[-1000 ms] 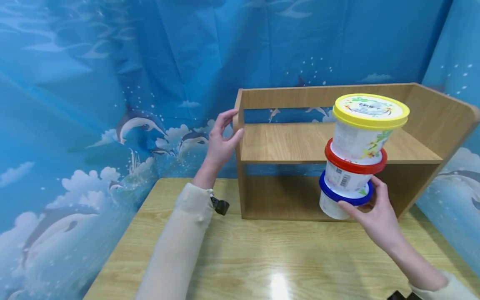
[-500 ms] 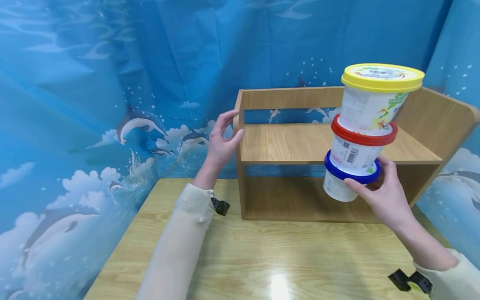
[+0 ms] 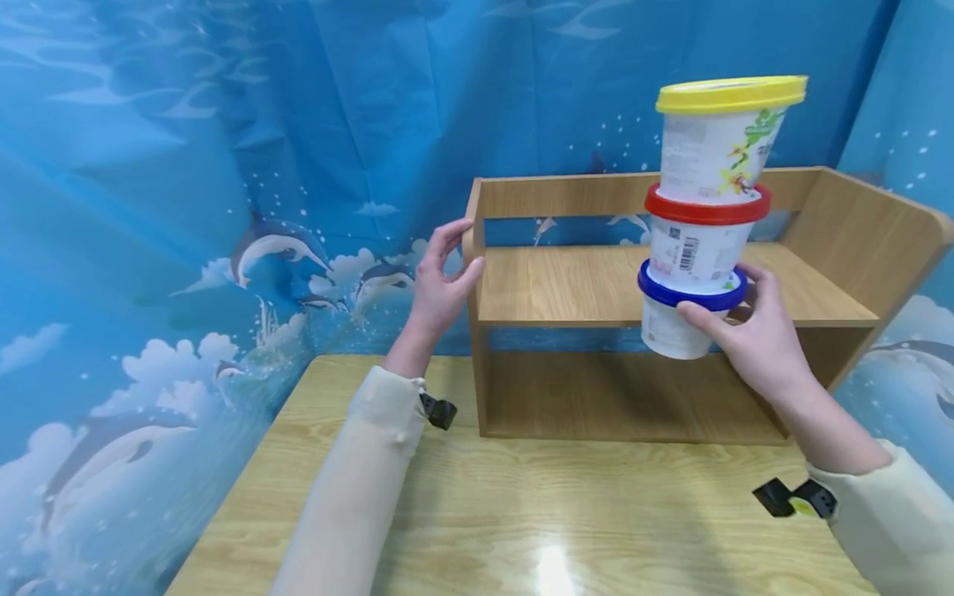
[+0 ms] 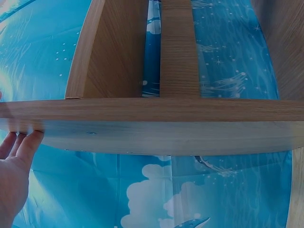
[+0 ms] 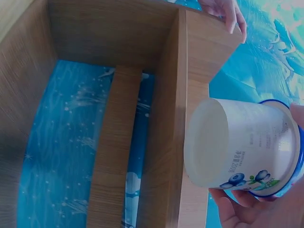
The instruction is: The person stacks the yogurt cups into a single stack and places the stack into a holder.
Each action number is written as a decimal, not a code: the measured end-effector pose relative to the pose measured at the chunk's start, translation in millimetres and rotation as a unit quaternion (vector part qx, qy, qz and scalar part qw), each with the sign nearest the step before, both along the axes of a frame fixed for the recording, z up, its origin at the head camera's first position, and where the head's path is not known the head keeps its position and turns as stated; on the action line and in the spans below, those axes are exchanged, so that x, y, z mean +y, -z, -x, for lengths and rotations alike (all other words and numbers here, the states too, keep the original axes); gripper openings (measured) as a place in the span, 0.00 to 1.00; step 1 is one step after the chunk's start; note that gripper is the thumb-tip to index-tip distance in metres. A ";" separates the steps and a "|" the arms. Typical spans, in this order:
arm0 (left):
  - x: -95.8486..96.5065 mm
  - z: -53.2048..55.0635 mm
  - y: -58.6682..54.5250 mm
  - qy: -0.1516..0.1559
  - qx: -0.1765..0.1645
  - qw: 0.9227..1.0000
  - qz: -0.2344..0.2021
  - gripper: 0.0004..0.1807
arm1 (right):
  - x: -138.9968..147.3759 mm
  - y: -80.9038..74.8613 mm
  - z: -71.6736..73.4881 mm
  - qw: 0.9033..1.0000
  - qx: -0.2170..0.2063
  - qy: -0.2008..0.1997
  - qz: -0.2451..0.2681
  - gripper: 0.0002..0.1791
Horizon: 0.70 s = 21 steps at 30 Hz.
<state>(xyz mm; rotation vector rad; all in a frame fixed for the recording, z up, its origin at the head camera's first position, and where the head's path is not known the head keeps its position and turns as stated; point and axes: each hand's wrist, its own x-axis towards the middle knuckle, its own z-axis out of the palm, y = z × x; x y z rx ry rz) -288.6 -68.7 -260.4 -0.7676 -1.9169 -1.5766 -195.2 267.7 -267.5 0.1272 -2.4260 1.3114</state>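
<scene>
My right hand [image 3: 763, 339] grips the lowest tub of a stack, thumb on the near side below its blue lid. This blue-lidded tub [image 3: 674, 329] is white, with blueberries printed on its side in the right wrist view. On it stands a red-lidded tub [image 3: 696, 248] with a barcode. A larger yellow-lidded tub [image 3: 715, 153] tops the leaning stack, which is held up in front of the shelf's upper board. My left hand [image 3: 440, 281] holds the left side panel [image 3: 474, 331] of the wooden shelf [image 3: 566, 281] near its front edge, fingertips on the outer face [image 4: 166, 135].
The two-level shelf stands on a light wooden table [image 3: 596, 513]. Its right side panel [image 3: 872, 232] rises beside the stack. A blue curtain [image 3: 358, 99] with dolphins hangs behind and at both sides. Small black devices [image 3: 437, 410] sit at both wrists.
My right hand has raised the stack from near the lower level to the upper board's height. It swung slightly right, then back left, and the yellow lid now shows nearly edge-on. My left hand stays put.
</scene>
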 end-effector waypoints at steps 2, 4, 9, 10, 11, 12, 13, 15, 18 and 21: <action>-1.6 9.9 6.1 0.000 0.003 1.000 -0.001 0.24 | -1.1 -2.9 2.8 1.000 -0.004 -0.003 -0.003 0.47; -2.6 17.3 10.5 -0.002 0.002 1.000 -0.001 0.25 | -2.1 -4.4 4.1 1.000 -0.003 -0.005 -0.009 0.48; -0.7 1.4 0.9 -0.007 -0.011 1.000 0.003 0.24 | -4.6 -6.1 5.7 1.000 -0.005 -0.011 -0.011 0.47; -0.2 -2.9 -1.7 -0.007 -0.011 1.000 0.005 0.24 | -4.7 -6.5 6.3 1.000 -0.005 -0.012 -0.009 0.47; 0.1 -6.8 -3.9 -0.006 -0.011 1.000 0.005 0.24 | -4.6 -6.9 6.9 1.000 -0.006 -0.013 -0.005 0.47; 0.3 -9.6 -5.6 -0.006 -0.011 1.000 0.005 0.24 | -4.5 -7.5 7.6 1.000 -0.007 -0.013 0.000 0.47; 0.2 -10.3 -6.1 -0.006 -0.010 1.000 0.006 0.24 | -4.3 -8.2 8.7 1.000 -0.007 -0.013 0.004 0.47; 0.2 -11.8 -7.1 -0.005 -0.006 1.000 0.007 0.24 | -3.7 -9.6 11.2 1.000 -0.008 -0.013 0.015 0.46; 0.0 -11.4 -6.8 -0.003 -0.002 1.000 0.008 0.24 | -3.1 -11.6 15.3 1.000 -0.005 -0.011 0.029 0.46; -0.1 -9.4 -5.7 -0.002 0.003 1.000 0.009 0.24 | -3.1 -12.5 20.0 0.999 0.000 -0.005 0.034 0.46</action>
